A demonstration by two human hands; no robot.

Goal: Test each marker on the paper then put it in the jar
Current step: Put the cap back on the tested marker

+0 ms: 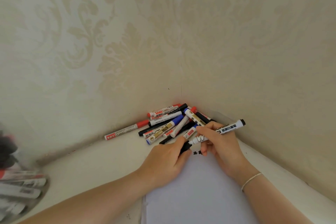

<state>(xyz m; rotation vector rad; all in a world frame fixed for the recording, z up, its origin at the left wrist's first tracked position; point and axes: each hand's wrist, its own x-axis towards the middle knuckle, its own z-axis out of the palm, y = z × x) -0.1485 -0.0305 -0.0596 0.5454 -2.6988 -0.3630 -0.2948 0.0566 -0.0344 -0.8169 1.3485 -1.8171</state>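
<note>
My right hand (221, 143) grips a white marker with a black end (229, 129), its barrel slanting up to the right. My left hand (166, 158) pinches that marker's black cap (185, 148) at the lower tip; I cannot tell whether the cap is on or off. Both hands hover over the top of a white sheet of paper (198, 192), which carries small black marks (197, 153) near its top edge. A pile of red, blue and black markers (169, 123) lies in the corner behind the hands. The jar (20, 187) at the far left edge holds several markers and looks blurred.
The white tabletop (101, 162) meets two patterned cream walls (127, 42) in a corner just behind the pile. One red-capped marker (125, 129) lies apart to the left of the pile. A thin bracelet (251, 181) circles my right wrist.
</note>
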